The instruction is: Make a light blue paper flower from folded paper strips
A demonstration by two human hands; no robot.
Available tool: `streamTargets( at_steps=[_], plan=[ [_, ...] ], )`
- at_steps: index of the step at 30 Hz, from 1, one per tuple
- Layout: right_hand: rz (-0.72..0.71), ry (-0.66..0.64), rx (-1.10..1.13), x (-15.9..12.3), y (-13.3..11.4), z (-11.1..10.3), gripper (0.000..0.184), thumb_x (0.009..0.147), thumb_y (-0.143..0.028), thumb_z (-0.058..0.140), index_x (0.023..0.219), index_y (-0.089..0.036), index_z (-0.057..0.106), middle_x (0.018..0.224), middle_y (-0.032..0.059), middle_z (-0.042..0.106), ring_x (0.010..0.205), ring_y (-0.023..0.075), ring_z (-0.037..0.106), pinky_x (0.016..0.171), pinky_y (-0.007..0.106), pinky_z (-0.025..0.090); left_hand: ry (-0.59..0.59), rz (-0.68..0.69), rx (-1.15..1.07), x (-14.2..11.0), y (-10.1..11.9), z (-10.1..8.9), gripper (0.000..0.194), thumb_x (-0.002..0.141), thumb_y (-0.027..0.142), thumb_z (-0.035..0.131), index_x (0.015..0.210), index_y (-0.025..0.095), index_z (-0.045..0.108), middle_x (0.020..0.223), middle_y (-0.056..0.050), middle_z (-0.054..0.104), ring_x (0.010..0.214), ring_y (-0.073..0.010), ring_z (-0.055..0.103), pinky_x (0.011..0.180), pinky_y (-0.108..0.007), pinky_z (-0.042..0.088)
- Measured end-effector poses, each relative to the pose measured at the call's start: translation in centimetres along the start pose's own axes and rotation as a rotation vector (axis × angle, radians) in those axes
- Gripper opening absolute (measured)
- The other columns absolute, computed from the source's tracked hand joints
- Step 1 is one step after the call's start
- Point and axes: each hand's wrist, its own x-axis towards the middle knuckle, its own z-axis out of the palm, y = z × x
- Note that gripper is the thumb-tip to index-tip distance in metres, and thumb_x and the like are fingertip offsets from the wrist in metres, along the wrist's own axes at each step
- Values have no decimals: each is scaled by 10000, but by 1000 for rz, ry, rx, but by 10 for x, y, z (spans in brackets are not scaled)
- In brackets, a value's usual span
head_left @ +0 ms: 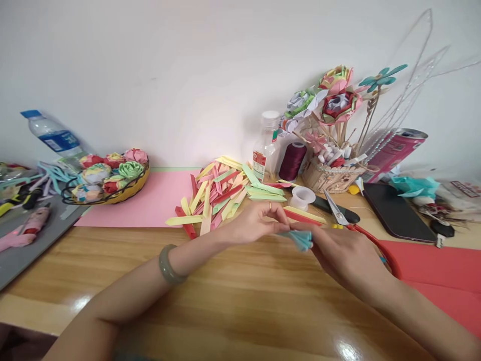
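Note:
A small light-blue folded paper piece [301, 240], fanned at its near end, is held above the table between my two hands. My left hand [259, 220] pinches its left end with thumb and forefinger. From the other side my right hand [347, 250] closes on it, with most of its fingertips hidden. A pair of scissors [337, 209] with red handles lies just behind my right hand, partly covered by it. Beyond my left hand spreads a pile of folded paper strips [220, 188] in yellow, pink, red and green.
A basket of paper flowers [130, 193] stands at left by a tilted water bottle [56, 138]. A clear bottle [266, 150], purple thread spool [292, 160], small white cup [301, 197], flower pot [328, 176] and black phone [400, 211] line the back. Red paper [439, 271] lies right.

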Motion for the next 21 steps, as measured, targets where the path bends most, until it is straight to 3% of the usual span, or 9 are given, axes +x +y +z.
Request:
streamTargets(
  at_steps=[3, 6, 9, 13, 17, 21],
  plan=[
    [-218, 0, -171, -8, -4, 4, 322, 873, -33, 277, 1098, -91, 501, 610, 34, 629, 570, 163, 605, 474, 256, 413, 26, 104, 351, -8, -9, -1, 38, 717, 164, 654, 689, 158, 629, 768, -21, 552, 822, -146, 494, 791, -287, 399],
    [-279, -43, -187, -13, -11, 9, 316, 879, -38, 277, 1009, -75, 563, 647, 65, 643, 612, 168, 609, 531, 272, 445, 0, 185, 512, -16, -20, 2, 50, 747, 164, 628, 713, 175, 663, 843, -40, 561, 891, -161, 474, 829, -296, 403],
    [-281, -104, -143, -15, -16, 13, 342, 893, -64, 263, 894, -89, 604, 649, 71, 628, 595, 161, 589, 537, 275, 453, 2, 207, 557, -22, -28, 5, 61, 751, 179, 626, 721, 174, 680, 884, -49, 559, 904, -163, 497, 829, -294, 416],
    [-189, -158, -66, -12, -17, 15, 357, 914, -125, 269, 809, -137, 609, 723, 77, 625, 650, 178, 577, 533, 287, 458, -22, 175, 574, -27, -29, 8, 107, 792, 204, 576, 769, 186, 679, 792, -32, 615, 815, -153, 546, 775, -281, 434],
    [-162, -173, 3, -6, -14, 15, 343, 925, -144, 271, 882, -132, 611, 938, 117, 637, 865, 217, 576, 647, 331, 494, -5, 218, 640, -32, -25, 10, 152, 816, 230, 537, 778, 178, 674, 831, -62, 643, 841, -167, 551, 794, -281, 424],
    [-157, -226, 145, -2, -10, 18, 307, 924, -136, 292, 903, -118, 598, 930, 110, 629, 838, 203, 566, 673, 336, 492, -53, 239, 635, -34, -21, 8, 180, 828, 217, 503, 778, 193, 674, 850, -66, 653, 843, -172, 560, 804, -279, 418]
  ],
)
